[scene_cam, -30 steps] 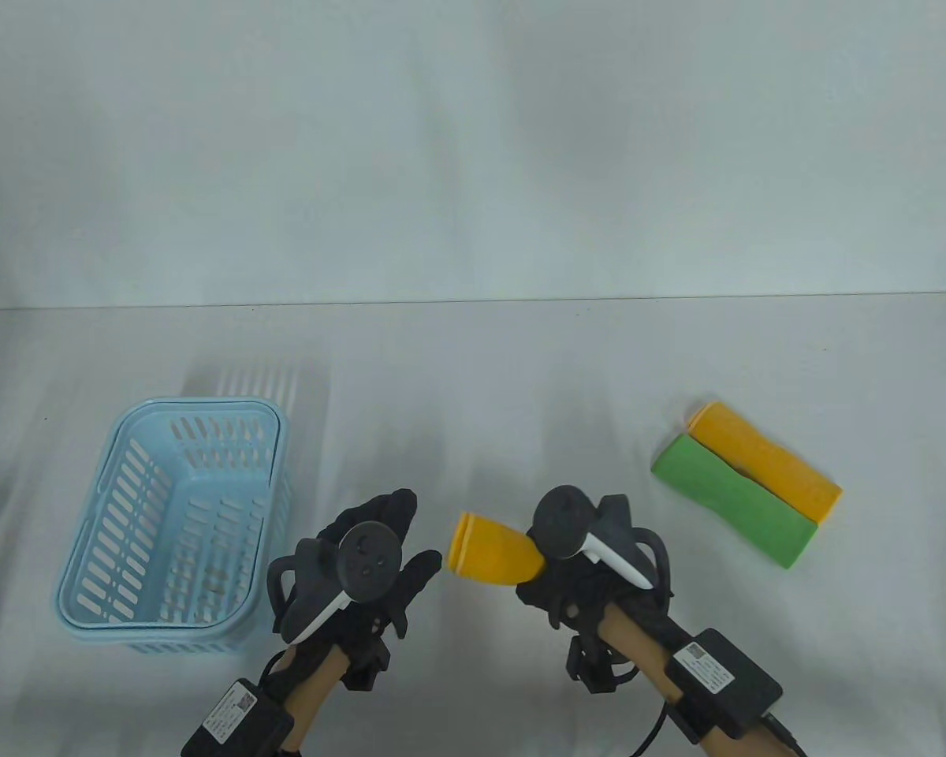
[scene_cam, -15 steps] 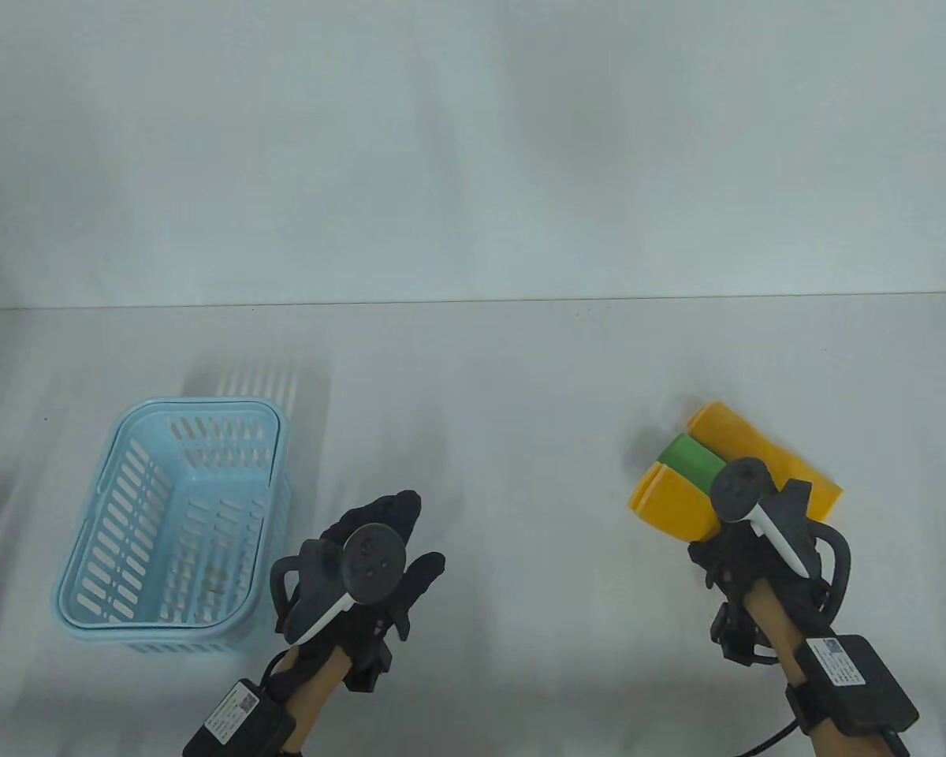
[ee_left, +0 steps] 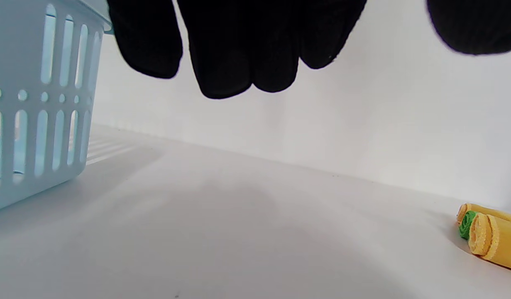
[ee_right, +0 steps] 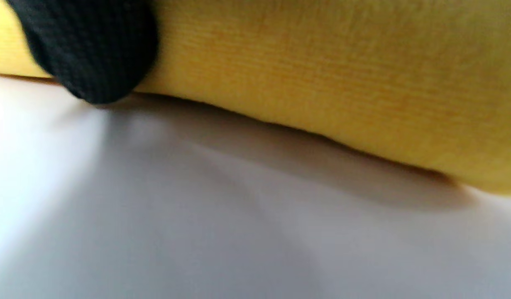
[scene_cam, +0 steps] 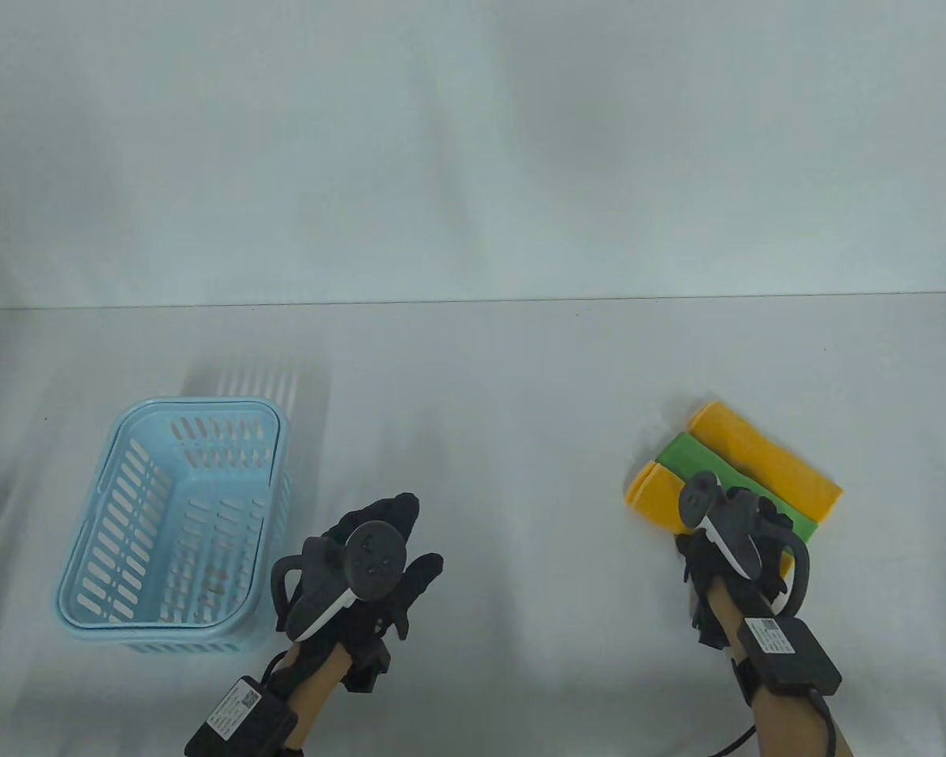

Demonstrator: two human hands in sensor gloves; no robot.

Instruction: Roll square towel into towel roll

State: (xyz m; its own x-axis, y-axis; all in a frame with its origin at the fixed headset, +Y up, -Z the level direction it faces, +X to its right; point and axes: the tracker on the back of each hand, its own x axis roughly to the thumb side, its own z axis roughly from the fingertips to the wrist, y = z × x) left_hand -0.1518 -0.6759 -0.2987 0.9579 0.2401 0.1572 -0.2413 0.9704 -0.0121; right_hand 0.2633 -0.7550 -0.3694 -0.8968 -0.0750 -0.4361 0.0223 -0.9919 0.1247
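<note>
So a second ago the right hand (scene_cam: 729,552) was mid-table carrying the rolled yellow cloth towel (scene_cam: 653,498); now it's over on the right side of the white table (scene_cam: 520,378) and the roll is down on the surface, lying touching the rolled green cloth towel (scene_cam: 690,456), which sits against another rolled yellow towel (scene_cam: 765,461). All three lie side by side on a diagonal. The right hand is on the new roll's near end; the right wrist view shows a black fingertip (ee_right: 89,50) against the yellow cloth, but I can't tell how tight the grip is. The left hand (scene_cam: 370,564) hasn't budged, fingers loosely spread, holding nothing, next to the light blue slotted plastic basket (scene_cam: 126,505).

The roll looks tight, spiral end showing in the left wrist view. Labels on the black wrist boxes (scene_cam: 784,650) are too small to read.
</note>
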